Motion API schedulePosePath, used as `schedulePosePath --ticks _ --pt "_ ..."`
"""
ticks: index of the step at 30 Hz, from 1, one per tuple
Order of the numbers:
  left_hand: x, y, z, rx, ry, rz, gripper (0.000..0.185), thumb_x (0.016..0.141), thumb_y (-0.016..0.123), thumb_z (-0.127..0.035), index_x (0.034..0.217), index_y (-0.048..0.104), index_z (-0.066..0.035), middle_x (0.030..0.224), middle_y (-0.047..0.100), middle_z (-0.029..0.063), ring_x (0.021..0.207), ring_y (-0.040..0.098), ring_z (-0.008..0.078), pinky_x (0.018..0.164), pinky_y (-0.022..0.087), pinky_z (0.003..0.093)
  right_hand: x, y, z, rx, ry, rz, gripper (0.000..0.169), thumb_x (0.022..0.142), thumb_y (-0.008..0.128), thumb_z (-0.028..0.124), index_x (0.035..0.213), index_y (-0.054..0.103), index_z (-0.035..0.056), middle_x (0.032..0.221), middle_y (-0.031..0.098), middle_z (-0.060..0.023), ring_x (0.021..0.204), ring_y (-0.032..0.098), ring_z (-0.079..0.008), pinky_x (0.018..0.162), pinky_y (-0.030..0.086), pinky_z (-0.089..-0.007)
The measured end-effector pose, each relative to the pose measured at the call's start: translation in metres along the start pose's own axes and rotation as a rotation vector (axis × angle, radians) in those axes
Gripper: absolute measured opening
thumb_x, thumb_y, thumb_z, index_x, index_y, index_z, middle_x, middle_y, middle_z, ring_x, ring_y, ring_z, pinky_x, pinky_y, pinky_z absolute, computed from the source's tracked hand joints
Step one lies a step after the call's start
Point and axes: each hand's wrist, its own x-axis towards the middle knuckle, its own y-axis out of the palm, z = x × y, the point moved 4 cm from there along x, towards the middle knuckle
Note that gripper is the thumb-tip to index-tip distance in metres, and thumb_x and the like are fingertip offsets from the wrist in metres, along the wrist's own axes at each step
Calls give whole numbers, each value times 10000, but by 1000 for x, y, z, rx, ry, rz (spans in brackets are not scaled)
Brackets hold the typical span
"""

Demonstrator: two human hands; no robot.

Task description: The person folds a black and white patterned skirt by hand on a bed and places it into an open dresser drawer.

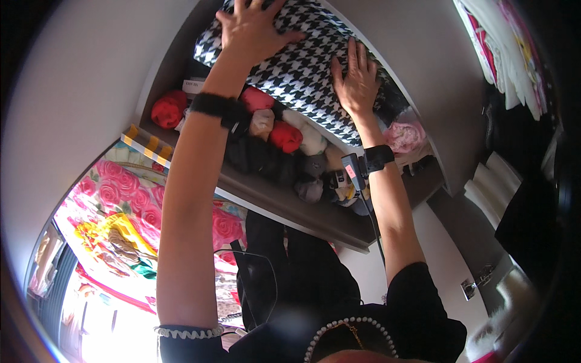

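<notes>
A black-and-white houndstooth fabric item (299, 68), bulky and with straight edges, fills the back of a dark shelf or drawer compartment. My left hand (254, 29) lies on its upper left part with the fingers spread. On its right side rests my right hand (357, 84), palm down, with the fingers a little apart. In front of the fabric are rolled or balled cloths: a red one (286, 136), a pink one (258, 99), a white one (311, 138) and a dark pile (258, 156). A pale pink lace-like bundle (406, 136) sits beside my right wrist.
The compartment's front edge (290, 222) crosses below my forearms, with grey side panels on both sides. Another red bundle (168, 109) and a small white box (193, 86) lie at its left. Rose-print bedding (136, 190) holds loose clothes at lower left. Folded textiles (504, 50) stand at upper right.
</notes>
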Motion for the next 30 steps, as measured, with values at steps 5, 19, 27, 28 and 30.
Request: schedulePosePath --ticks 5,19,27,28,30 --pt "8 10 0 -70 16 -261 546 753 531 -465 1174 464 -125 1218 415 101 1170 320 296 945 186 587 0 0 8 -78 32 79 583 833 425 430 1311 279 129 1341 291 -96 1186 312 -335 846 336 -569" --pt "15 -17 -12 -49 49 -178 571 787 480 -468 1272 366 -190 1351 281 33 1267 189 252 945 194 603 -3 -27 -20 128 66 -2 553 839 475 384 1291 312 111 1271 327 -247 1168 313 -408 954 252 -471" --pt "35 12 -6 -65 39 -238 565 768 472 -516 1221 441 -179 1320 339 37 1244 227 269 944 123 619 -2 -3 -12 -144 52 61 517 858 413 381 1309 291 158 1276 309 -248 1167 299 -422 870 359 -497" --pt "34 22 -4 -85 63 -293 567 771 471 -510 1221 438 -167 1314 345 43 1243 229 271 947 110 617 -4 4 -12 -125 40 -20 529 852 389 427 1300 310 157 1268 319 -232 1131 333 -448 747 356 -624" --pt "33 33 1 -88 75 -363 577 773 473 -498 1227 427 -144 1300 356 54 1244 228 272 950 96 611 -4 10 -13 -132 37 -11 540 853 376 436 1314 278 173 1277 303 -233 1149 308 -443 752 363 -616"
